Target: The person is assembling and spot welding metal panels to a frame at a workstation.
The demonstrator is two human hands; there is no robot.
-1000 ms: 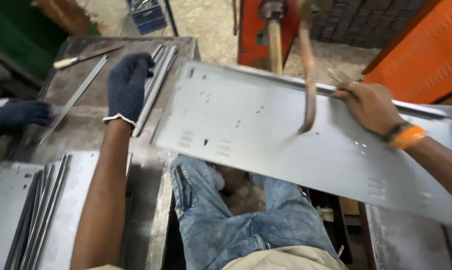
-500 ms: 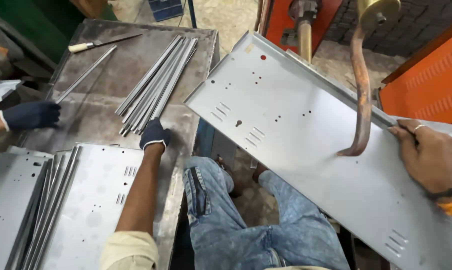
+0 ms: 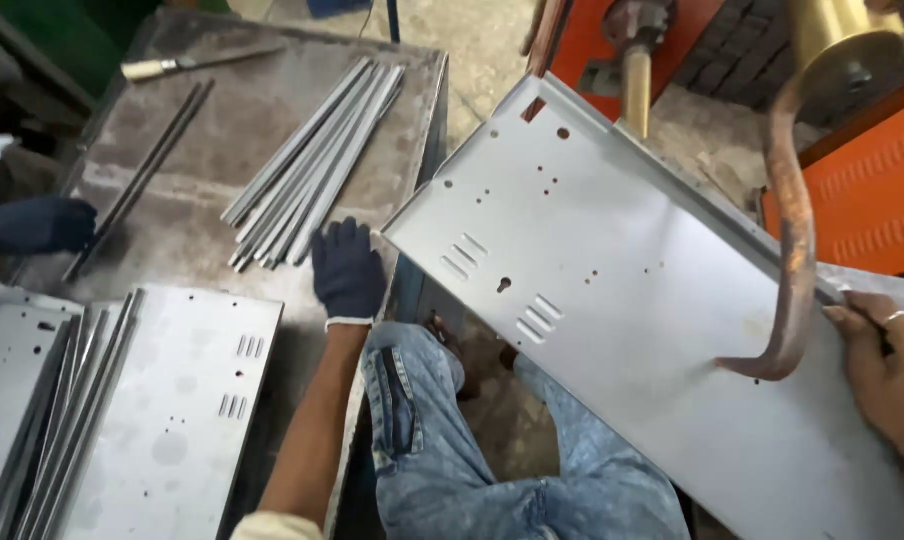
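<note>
Grey sheet-metal panel (image 3: pixel 622 300) slants from upper left to lower right; right hand (image 3: pixel 887 365) grips its edge, gloved left hand (image 3: pixel 347 270) lies flat on the steel table (image 3: pixel 202 170).

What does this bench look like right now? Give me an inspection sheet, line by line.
Surface: worn metal table, scuffed.
Job's things: large punched sheet panel, tilted under a curved copper arm; bundle of metal strips on the table.
Clutter: second punched panel with strips on it; a knife-like tool at the far edge.
Hands: gloved left hand rests at the table edge beside the strips; bare right hand grips the large panel's edge.
Cables: nothing seen.
Surroundings: orange machine; another person's gloved hand at left.
</note>
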